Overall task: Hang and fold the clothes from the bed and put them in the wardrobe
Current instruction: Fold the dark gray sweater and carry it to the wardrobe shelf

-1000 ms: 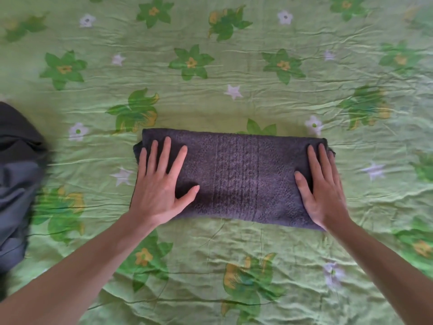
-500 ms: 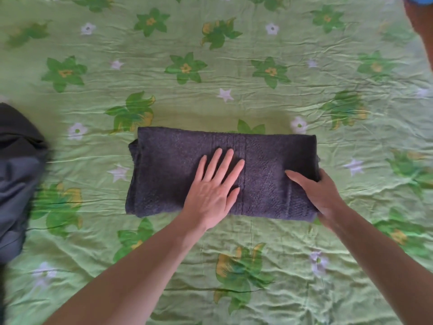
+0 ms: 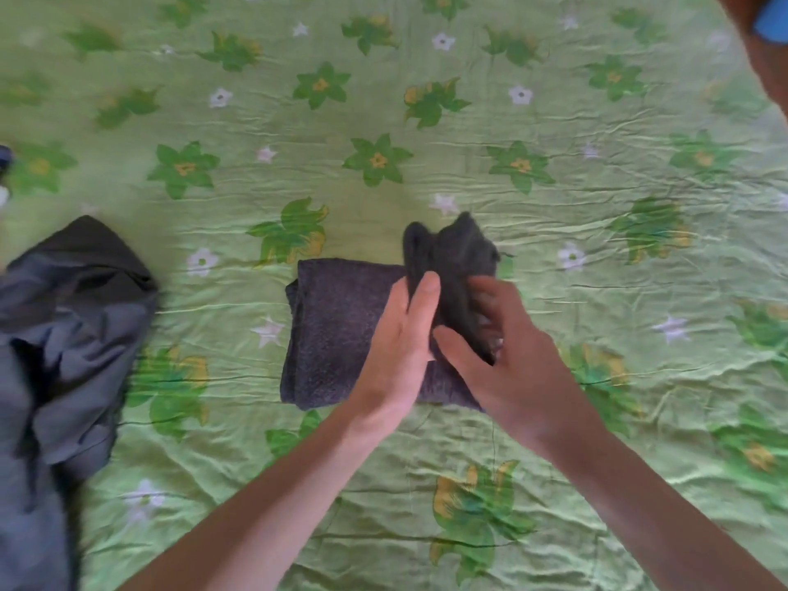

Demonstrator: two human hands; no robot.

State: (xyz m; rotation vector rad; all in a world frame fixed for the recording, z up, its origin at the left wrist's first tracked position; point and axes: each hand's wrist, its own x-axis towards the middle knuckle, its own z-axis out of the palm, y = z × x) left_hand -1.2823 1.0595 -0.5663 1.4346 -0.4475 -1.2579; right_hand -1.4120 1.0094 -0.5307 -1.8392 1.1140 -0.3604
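Towel [image 3: 341,330], dark nubby terry, raised end pinched by right hand [image 3: 503,360]; left hand [image 3: 401,347] flat, fingers straight.

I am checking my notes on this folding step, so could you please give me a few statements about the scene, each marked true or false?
1. The right hand grips the lifted right end of the dark towel. True.
2. The left hand lies flat on the bedsheet, away from the towel. False: it stands edge-on against the towel's middle, fingers straight.
3. A heap of grey clothes lies left of the towel. True.
4. The towel is spread out in a single layer. False: it is already folded into a thick rectangle.
5. The bedsheet is plain white. False: it is green with flowers.
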